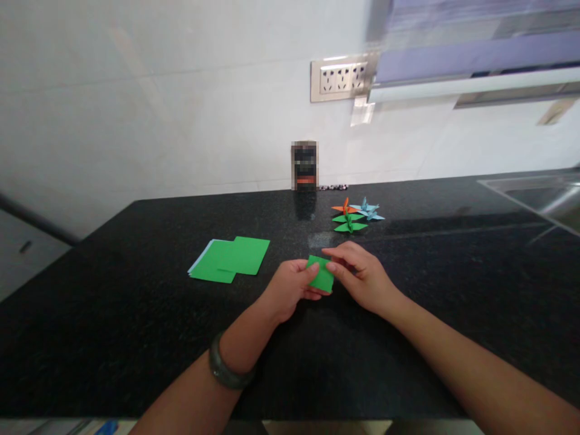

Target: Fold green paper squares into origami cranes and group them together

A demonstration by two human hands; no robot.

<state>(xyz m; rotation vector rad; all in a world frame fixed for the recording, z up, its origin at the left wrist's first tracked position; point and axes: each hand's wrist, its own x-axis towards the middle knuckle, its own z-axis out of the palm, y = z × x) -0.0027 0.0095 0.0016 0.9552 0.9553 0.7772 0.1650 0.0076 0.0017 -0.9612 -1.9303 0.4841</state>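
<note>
I am mid-fold on a green paper point(321, 277). My left hand point(290, 287) pinches its left edge and my right hand point(362, 278) its upper right corner, low over the counter point(136, 338), right of the stack of green sheets point(231, 260). I judge creasing needs aligned edges.

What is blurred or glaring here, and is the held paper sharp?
Head view: the window frame top right is smeared; a pixelated block sits by the wall; the black counter shows pale reflections; the green paper between left hand and right hand is sharp.
</note>
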